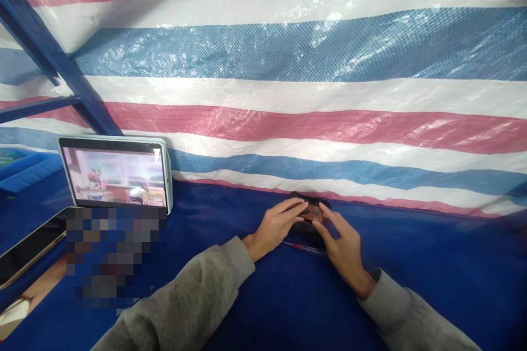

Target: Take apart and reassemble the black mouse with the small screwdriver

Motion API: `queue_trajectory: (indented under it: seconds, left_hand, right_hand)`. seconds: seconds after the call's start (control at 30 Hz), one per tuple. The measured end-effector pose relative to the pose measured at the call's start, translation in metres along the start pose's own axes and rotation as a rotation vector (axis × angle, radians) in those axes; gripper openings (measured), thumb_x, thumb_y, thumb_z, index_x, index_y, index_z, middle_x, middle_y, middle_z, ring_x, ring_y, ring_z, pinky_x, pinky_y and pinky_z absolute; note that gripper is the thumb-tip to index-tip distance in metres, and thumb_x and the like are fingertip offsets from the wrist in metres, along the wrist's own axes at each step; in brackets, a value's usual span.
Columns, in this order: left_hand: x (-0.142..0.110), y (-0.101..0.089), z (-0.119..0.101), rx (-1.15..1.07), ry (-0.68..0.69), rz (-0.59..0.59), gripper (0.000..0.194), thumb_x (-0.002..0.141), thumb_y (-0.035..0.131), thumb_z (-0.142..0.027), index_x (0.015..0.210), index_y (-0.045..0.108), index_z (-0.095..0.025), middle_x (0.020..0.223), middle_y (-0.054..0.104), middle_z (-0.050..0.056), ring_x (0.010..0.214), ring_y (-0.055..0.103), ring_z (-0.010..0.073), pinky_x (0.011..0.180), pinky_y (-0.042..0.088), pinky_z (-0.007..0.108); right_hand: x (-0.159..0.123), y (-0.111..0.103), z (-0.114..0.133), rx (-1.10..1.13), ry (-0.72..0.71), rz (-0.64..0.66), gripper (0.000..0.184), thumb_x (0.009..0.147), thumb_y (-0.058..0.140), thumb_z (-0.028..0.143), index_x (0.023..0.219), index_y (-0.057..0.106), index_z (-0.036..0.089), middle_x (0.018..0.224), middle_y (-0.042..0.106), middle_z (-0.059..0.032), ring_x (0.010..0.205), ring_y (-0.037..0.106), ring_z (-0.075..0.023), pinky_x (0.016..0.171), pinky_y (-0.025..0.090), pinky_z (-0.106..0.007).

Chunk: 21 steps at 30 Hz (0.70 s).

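Note:
Between the fingertips of both hands is a small brown circuit board [315,213] with dark parts on it. My left hand [280,226] pinches its left end, and my right hand [340,236] grips the right side with thumb and finger. Under and behind the board lies a black casing [302,196], mostly covered by the hands; its kind cannot be made out. Just below the hands, a thin screwdriver [297,246] with a red and clear handle rests on the blue tabletop [272,301]. Part of its handle is hidden by my right hand.
A tablet [115,173] playing a cartoon stands at the left, with a phone [33,244] in front of it. Another person's forearm [47,279] reaches in beside a blurred patch. A blue tray [28,170] sits far left. Striped plastic sheeting [288,55] hangs behind the table.

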State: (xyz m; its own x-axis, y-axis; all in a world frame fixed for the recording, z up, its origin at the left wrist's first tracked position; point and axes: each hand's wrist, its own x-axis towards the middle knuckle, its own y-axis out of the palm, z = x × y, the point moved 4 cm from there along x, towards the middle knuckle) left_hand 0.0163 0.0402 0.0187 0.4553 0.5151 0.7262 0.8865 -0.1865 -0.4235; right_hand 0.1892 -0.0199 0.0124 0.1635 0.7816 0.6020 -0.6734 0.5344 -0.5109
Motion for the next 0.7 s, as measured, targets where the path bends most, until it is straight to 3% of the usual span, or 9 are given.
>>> queue_trajectory:
  seconds: [0.23, 0.43, 0.7]
  left_hand:
    - [-0.0015, 0.0011, 0.0011, -0.094, -0.018, 0.046, 0.039, 0.102, 0.043, -0.018, 0.139, 0.051, -0.024, 0.134, 0.056, 0.010, 0.119, 0.060, 0.0206, 0.090, 0.062, 0.031]
    - [0.0015, -0.0016, -0.0012, 0.036, -0.013, 0.008, 0.041, 0.100, 0.052, -0.027, 0.140, 0.050, -0.025, 0.129, 0.061, 0.008, 0.117, 0.062, 0.0206, 0.101, 0.056, 0.037]
    - [0.0060, -0.0057, -0.0046, -0.018, -0.052, 0.000, 0.039, 0.099, 0.054, -0.030, 0.137, 0.053, -0.024, 0.121, 0.065, 0.006, 0.110, 0.065, 0.0179, 0.100, 0.054, 0.032]
  right_hand:
    - [-0.0002, -0.0004, 0.0024, 0.005, -0.033, -0.013, 0.040, 0.091, 0.058, 0.038, 0.127, 0.063, 0.021, 0.093, 0.071, -0.0063, 0.081, 0.068, -0.0196, 0.079, 0.057, -0.034]
    - [0.0006, -0.0019, 0.0049, 0.030, -0.035, -0.018, 0.033, 0.092, 0.057, 0.036, 0.120, 0.067, 0.020, 0.093, 0.071, -0.0066, 0.082, 0.068, -0.0193, 0.078, 0.057, -0.034]
    - [0.0015, -0.0030, 0.0044, 0.060, 0.019, -0.005, 0.026, 0.092, 0.057, 0.038, 0.106, 0.072, 0.022, 0.091, 0.073, -0.0054, 0.080, 0.069, -0.0197, 0.077, 0.057, -0.035]
